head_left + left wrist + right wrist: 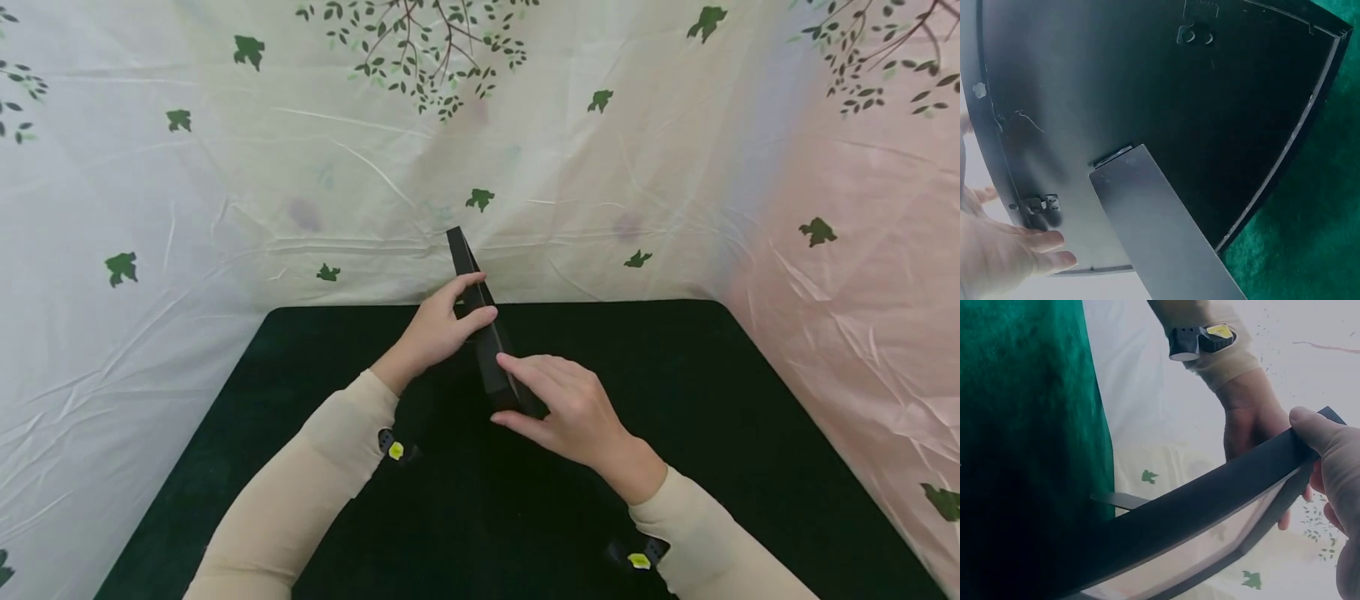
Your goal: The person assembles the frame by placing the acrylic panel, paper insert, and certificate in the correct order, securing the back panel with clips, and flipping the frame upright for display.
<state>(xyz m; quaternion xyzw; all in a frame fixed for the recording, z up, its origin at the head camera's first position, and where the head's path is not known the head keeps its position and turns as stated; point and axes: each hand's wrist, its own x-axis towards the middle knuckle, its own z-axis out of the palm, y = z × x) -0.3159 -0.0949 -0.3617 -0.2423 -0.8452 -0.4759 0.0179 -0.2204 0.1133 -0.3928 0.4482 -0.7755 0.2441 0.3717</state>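
Note:
A black picture frame [487, 354] stands edge-on to the head camera, over the dark table. Its back panel [1066, 81] fills much of the left wrist view, with small metal hangers [1195, 35] and a flat stand leg [1163, 231] folded out. In the right wrist view the clear front pane [1210, 540] shows inside the dark rim. My left hand [437, 327] grips the far part of the rim between thumb and fingers. The near end is held by my right hand [573, 408], its thumb [1316, 428] on the rim and fingers curled behind.
A dark green velvety cloth [360, 533] covers the table. Behind and at both sides hang pale curtains [555, 192] printed with leaves and branches. Each sleeve carries a dark wrist device, one of them a strapped camera [1200, 340] with a yellow patch.

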